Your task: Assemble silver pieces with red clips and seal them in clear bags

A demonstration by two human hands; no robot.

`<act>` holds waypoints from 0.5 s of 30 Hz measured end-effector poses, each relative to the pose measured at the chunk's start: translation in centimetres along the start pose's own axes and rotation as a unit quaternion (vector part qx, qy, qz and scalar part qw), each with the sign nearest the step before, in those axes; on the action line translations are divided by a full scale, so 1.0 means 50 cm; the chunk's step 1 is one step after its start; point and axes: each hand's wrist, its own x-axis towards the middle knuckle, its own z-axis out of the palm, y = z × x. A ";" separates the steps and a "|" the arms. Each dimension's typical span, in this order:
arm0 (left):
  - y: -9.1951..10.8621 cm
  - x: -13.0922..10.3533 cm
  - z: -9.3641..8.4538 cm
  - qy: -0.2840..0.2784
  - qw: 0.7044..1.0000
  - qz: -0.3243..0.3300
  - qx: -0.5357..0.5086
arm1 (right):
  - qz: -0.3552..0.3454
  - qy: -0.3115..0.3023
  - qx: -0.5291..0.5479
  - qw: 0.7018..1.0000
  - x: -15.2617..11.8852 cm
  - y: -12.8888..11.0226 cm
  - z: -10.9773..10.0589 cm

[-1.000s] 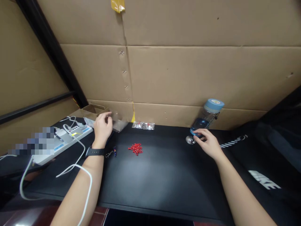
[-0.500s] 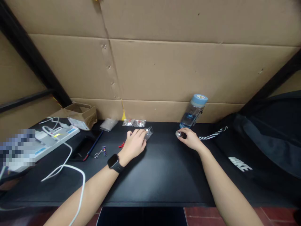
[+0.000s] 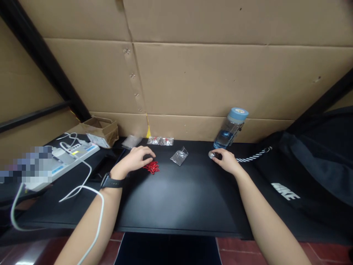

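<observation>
My left hand [image 3: 138, 158] is open, thumb and fingers apart, above the left part of the black table [image 3: 176, 202]. Just under its fingers lies a tangle of red cord [image 3: 152, 168]. A small clear plastic packet [image 3: 179, 156] rests on the table between my hands. My right hand [image 3: 224, 161] pinches a small shiny round object [image 3: 211, 154] near the foot of the bottle. Behind the left hand are a stack of clear bags [image 3: 131, 141] and two small clear packets with red bits [image 3: 160, 141].
A blue-lidded bottle [image 3: 230, 129] stands at the back. A black bag [image 3: 309, 176] with a striped cord [image 3: 253, 157] fills the right. On the left are an open cardboard box [image 3: 103, 130], a power strip [image 3: 63, 167], a white cable [image 3: 100, 206] and a dark phone-like object [image 3: 103, 167].
My left hand has let go of the clear packet and moved left, and the red cord shows more fully. My right hand still pinches the round object. The view has shifted slightly.
</observation>
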 end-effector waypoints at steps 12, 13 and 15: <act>0.002 -0.012 -0.002 -0.098 0.992 0.047 -0.065 | -0.009 0.040 0.068 0.997 0.000 -0.001 -0.011; 0.004 -0.012 -0.001 -0.107 0.992 0.044 -0.059 | -0.010 0.044 0.075 0.996 0.000 -0.002 -0.012; 0.006 -0.010 0.002 -0.116 0.992 0.035 -0.042 | -0.011 0.051 0.088 0.995 -0.001 -0.006 -0.014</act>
